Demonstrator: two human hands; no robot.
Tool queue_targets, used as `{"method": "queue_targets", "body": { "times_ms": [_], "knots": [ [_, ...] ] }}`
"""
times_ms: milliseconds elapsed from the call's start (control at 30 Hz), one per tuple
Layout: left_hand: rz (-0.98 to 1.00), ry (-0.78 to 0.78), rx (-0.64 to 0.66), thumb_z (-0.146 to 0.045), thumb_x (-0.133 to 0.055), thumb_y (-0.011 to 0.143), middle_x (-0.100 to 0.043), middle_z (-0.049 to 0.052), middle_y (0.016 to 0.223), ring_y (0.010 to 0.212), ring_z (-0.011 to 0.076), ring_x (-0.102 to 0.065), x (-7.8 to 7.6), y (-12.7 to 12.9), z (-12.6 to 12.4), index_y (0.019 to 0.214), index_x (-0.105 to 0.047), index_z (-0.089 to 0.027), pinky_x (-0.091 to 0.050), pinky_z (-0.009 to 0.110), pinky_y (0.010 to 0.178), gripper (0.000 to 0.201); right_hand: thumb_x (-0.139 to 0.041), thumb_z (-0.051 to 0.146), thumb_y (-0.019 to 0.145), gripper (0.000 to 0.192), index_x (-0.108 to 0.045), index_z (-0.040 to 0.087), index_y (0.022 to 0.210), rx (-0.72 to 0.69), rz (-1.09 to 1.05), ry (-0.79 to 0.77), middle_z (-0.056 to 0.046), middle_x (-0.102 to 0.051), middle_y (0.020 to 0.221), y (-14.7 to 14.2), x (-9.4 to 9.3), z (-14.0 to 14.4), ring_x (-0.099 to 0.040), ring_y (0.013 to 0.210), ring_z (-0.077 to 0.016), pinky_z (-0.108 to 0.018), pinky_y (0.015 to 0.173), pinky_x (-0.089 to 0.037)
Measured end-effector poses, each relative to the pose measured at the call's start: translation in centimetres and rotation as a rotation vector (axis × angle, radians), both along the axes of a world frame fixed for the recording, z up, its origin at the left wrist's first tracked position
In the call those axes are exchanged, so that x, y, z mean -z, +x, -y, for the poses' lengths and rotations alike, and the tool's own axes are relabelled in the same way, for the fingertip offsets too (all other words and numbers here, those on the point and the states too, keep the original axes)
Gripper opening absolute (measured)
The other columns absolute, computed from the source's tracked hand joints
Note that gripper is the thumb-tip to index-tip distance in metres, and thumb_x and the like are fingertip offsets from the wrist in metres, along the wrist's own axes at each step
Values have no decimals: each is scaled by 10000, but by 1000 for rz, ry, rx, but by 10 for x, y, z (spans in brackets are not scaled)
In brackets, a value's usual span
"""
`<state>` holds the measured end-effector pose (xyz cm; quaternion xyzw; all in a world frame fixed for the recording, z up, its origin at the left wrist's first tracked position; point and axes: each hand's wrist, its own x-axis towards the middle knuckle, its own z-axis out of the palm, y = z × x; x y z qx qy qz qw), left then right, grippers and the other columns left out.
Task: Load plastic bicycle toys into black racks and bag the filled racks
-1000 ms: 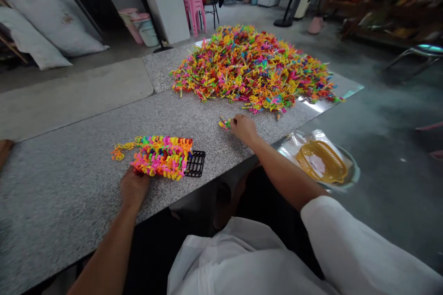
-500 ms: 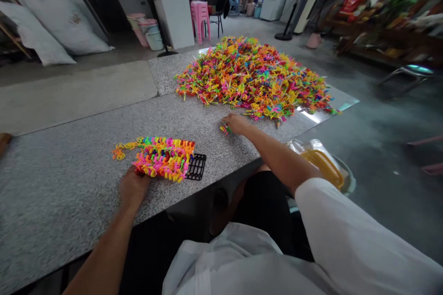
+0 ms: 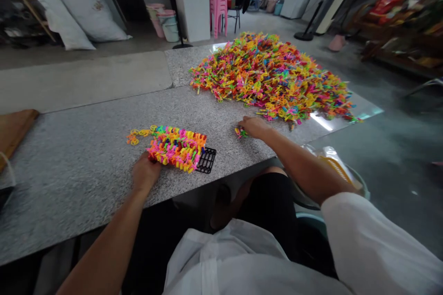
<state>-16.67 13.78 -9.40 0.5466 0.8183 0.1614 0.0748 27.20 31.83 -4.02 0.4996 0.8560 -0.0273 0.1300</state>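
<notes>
Granite counter (image 3: 86, 161) stretches before us, and our left hand (image 3: 145, 173) rests at its near edge, fingers curled against the near left corner of a black grid (image 3: 206, 160) that is mostly covered with rows of bright plastic clips (image 3: 177, 147); only its right end shows bare. We cannot tell whether that hand pinches the grid or just steadies it. Our right hand (image 3: 255, 126) lies farther right, loosely closed over a small bunch of coloured clips (image 3: 240, 132) on the counter. Just beyond it spreads a big heap of the same pieces (image 3: 270, 73). A few loose orange rings (image 3: 136, 136) lie left of the grid.
</notes>
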Motion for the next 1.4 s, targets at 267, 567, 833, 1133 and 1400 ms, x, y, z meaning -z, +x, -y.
{"method": "queue_targets", "body": {
  "times_ms": [267, 567, 833, 1133, 1400],
  "knots": [
    [55, 2, -39, -447, -616, 941, -814, 138, 1164, 1068, 328, -763, 0, 5, 0, 1213, -759, -210, -553, 365, 843, 388, -649, 271, 944, 130, -738, 177, 962, 312, -552, -77, -61, -771, 867, -14, 18, 45, -698, 807, -198, -264, 736, -473],
    [50, 25, -49, -441, -630, 920, -816, 118, 1113, 1032, 328, -753, 2, 3, -1, 1201, -765, -223, -547, 367, 823, 381, -543, 378, 932, 254, -497, 260, 711, 410, -1210, -417, 51, -522, 525, -104, 40, 153, -513, 503, -153, -266, 553, -407],
    [48, -20, -56, -448, -629, 921, -813, 120, 1083, 1021, 328, -759, -2, 7, 0, 1169, -765, -224, -531, 360, 803, 362, -592, 369, 932, 195, -621, 247, 783, 353, -1103, -248, 14, -633, 658, -117, 45, 160, -614, 673, -195, -279, 636, -420],
    [95, -19, -53, -456, -661, 932, -812, 122, 1134, 1073, 312, -754, -4, 13, 1, 1159, -751, -205, -532, 351, 855, 350, -567, 346, 1029, 245, -738, 248, 883, 360, -838, -309, -28, -735, 735, -131, 37, 175, -722, 756, -238, -301, 713, -501],
    [81, -24, -44, -431, -617, 960, -800, 140, 1151, 1084, 327, -752, -4, 14, 2, 1142, -753, -200, -521, 366, 859, 324, -504, 249, 1081, 303, -802, 198, 1093, 202, -544, -62, -148, -802, 1125, -143, 44, 182, -740, 1070, -290, -326, 899, -527]
  ]
}}
